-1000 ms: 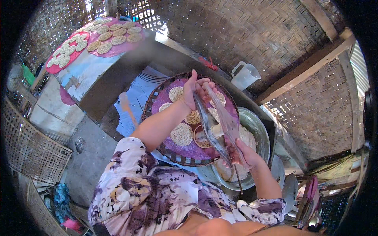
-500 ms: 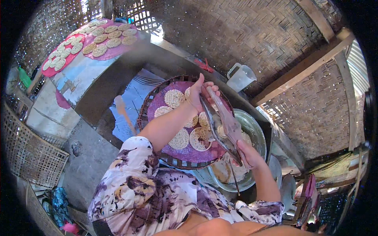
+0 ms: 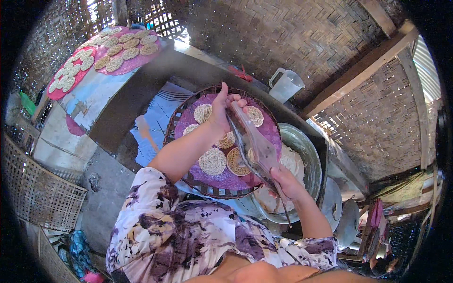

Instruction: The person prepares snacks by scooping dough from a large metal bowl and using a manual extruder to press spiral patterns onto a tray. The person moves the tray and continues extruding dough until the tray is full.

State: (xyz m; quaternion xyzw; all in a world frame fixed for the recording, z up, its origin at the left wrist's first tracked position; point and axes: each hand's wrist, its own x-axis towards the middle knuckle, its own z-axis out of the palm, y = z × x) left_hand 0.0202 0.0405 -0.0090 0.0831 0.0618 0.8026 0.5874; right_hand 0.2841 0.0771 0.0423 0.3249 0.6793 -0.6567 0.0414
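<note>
Press (image 3: 265,150), slanted above the tray (image 3: 170,126), is clamped at its ends by the fingers of left hand (image 3: 223,111) and right hand (image 3: 289,185); judged stiff, fairly light, perhaps slippery, best held there.

You are in a rustic kitchen or small home food workshop, its woven bamboo wall (image 3: 283,37) at one o'clock specked with daylight and framed by a rough timber beam (image 3: 361,70). Before you, lacy rounds (image 3: 212,161) fill a basket tray (image 3: 222,193) at the centre, with more on a counter (image 3: 94,96) at ten o'clock. A metal basin (image 3: 315,160) of pale, dough-like mass (image 3: 293,162) and a round metal lid (image 3: 331,203) sit at four, a clear plastic pitcher (image 3: 289,86) between one and two.
</note>
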